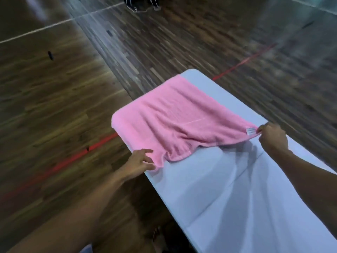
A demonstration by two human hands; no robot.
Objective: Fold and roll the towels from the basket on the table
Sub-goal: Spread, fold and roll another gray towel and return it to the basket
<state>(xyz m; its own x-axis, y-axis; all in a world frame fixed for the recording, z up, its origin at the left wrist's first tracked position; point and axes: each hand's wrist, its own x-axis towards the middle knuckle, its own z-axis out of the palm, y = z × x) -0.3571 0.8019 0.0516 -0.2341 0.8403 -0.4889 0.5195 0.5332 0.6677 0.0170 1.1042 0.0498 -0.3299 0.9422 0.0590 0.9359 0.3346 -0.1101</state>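
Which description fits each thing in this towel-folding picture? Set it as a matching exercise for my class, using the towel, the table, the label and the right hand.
Things:
1. towel
2. table
3. label
4. right hand

Descriptions:
a. small and white, at the towel's corner
b. pinches a towel corner
c. pink, spread out
d. pale, lies under the towel

Pairs: 1-c, 2-d, 3-a, 4-b.

Both arms reach forward, left hand [141, 160] loosely spread, right hand [271, 136] pinching a towel [173, 115] corner.
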